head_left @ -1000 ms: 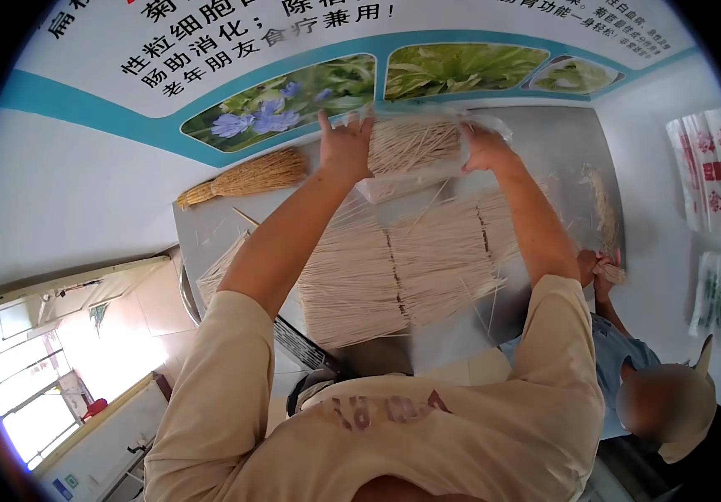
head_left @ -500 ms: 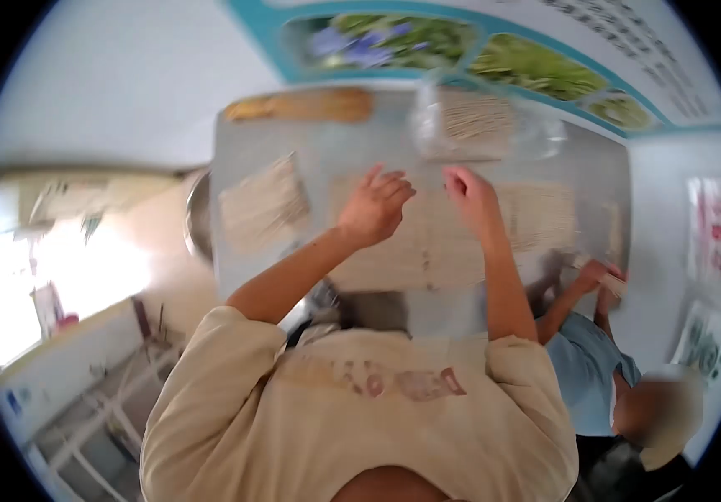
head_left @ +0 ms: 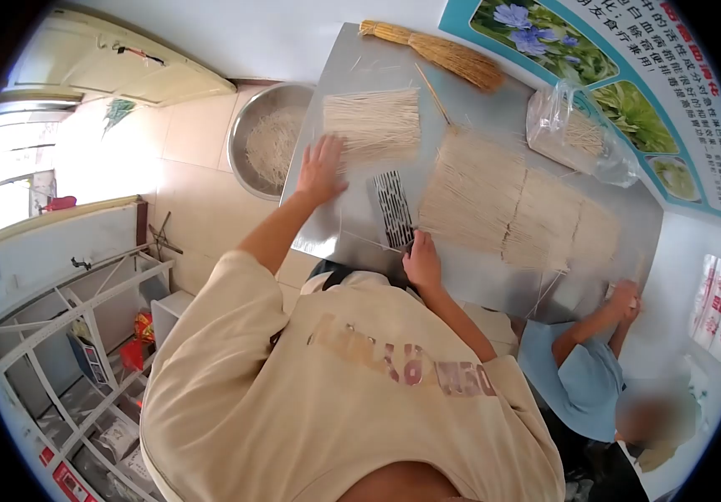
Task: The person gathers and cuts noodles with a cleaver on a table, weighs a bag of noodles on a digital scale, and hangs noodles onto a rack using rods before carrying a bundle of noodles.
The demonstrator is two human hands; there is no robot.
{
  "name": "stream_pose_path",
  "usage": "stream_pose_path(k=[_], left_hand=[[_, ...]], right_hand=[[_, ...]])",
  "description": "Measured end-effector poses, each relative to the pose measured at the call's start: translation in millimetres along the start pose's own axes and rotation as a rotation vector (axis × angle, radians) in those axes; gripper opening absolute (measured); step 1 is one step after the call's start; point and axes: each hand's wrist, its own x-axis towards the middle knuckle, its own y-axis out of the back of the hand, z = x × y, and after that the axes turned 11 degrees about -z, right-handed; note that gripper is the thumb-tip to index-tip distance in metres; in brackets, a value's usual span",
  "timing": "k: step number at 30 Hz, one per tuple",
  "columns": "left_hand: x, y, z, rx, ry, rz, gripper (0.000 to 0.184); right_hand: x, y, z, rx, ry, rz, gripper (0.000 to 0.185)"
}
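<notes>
My left hand (head_left: 322, 170) has its fingers spread at the lower left corner of a small batch of pale dry noodles (head_left: 371, 124) on the metal table (head_left: 477, 117). My right hand (head_left: 423, 259) is closed around the dark handle end of a slotted blade (head_left: 393, 209), which lies near the table's front edge. Right of the blade, wide rows of noodles (head_left: 473, 197) are laid out side by side. A clear plastic bag with noodles inside (head_left: 582, 138) rests at the back right.
A straw brush (head_left: 440, 52) lies along the back edge, with a thin stick (head_left: 433, 94) below it. A metal basin of noodle pieces (head_left: 272, 138) stands left of the table. At the right, a co-worker in a blue shirt (head_left: 578, 376) has both hands at the table's corner.
The view has swung left. Both hands have left the bagged noodles; my left hand moved to the small batch and my right hand took hold of the slotted blade.
</notes>
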Motion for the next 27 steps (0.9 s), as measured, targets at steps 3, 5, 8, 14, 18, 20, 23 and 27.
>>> stream_pose_path(k=[3, 5, 8, 14, 18, 20, 23, 27], left_hand=[[14, 21, -10, 0.049, -0.094, -0.060, 0.103], [27, 23, -15, 0.099, -0.145, -0.099, 0.107], [52, 21, -22, 0.195, -0.189, -0.094, 0.110], [92, 24, -31, 0.351, -0.197, -0.190, 0.111], [93, 27, -20, 0.302, -0.130, -0.259, 0.114], [102, 30, -15, 0.260, -0.102, -0.208, 0.106], [114, 19, -11, 0.299, -0.073, -0.072, 0.081], [137, 12, -16, 0.350, -0.137, -0.053, 0.046]], right_hand=[[-2, 19, -28, 0.153, -0.132, -0.020, 0.052], [-3, 18, -25, 0.147, -0.095, 0.063, 0.044], [-6, 23, -31, 1.100, -0.407, -0.145, 0.026], [41, 20, -50, 1.650, -0.442, -0.228, 0.013], [84, 21, -61, 1.788, -0.347, -0.232, 0.010], [92, 32, -76, 1.817, -0.358, -0.203, 0.009], [96, 45, -88, 1.856, -0.384, -0.176, 0.009], [85, 38, -75, 1.810, -0.408, -0.180, 0.012]])
